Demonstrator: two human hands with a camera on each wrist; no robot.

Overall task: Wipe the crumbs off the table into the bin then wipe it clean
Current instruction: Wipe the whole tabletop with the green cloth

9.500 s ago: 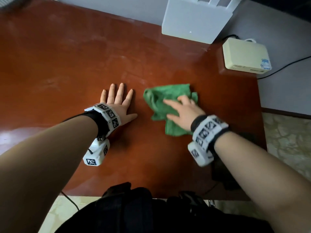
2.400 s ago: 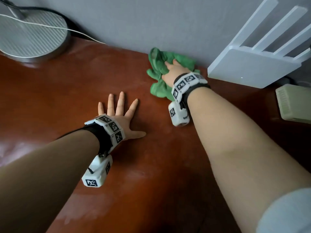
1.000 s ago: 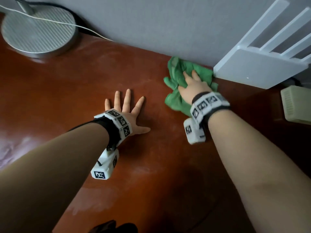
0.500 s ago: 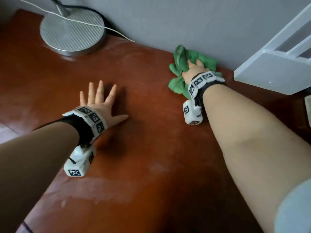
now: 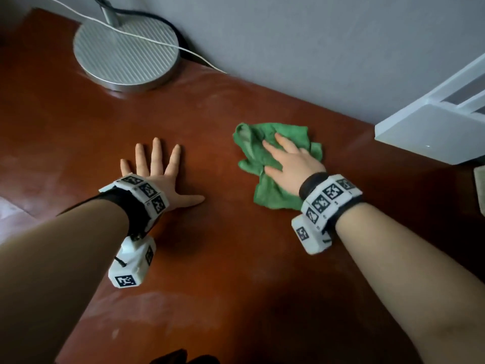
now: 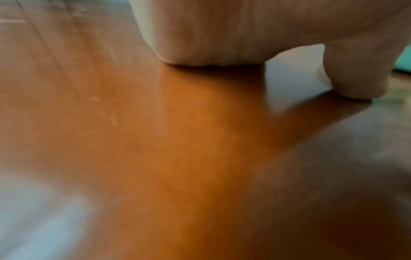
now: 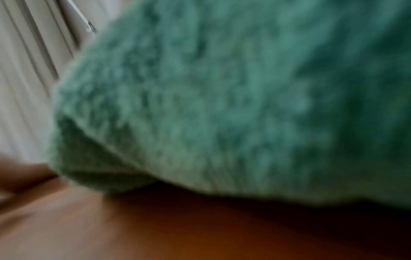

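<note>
A crumpled green cloth [image 5: 265,153] lies on the reddish-brown table [image 5: 223,245], a little way out from the grey wall. My right hand [image 5: 286,161] presses flat on the cloth, its fingers straight. The cloth [image 7: 222,96] fills the blurred right wrist view, sitting on the table [image 7: 200,237]. My left hand [image 5: 157,169] rests palm-down on the bare table to the left of the cloth, fingers spread. The left wrist view shows the heel of that hand [image 6: 211,35] on the wood [image 6: 177,158]. No crumbs or bin are visible.
A round ribbed metal lamp base [image 5: 126,53] with cables stands at the back left by the wall. A white router [image 5: 433,132] sits at the right edge, with a beige box [image 5: 480,190] just in view below it.
My right hand has drawn the cloth back from the wall toward me. The left hand has stayed flat on the table. The view has shifted left.
</note>
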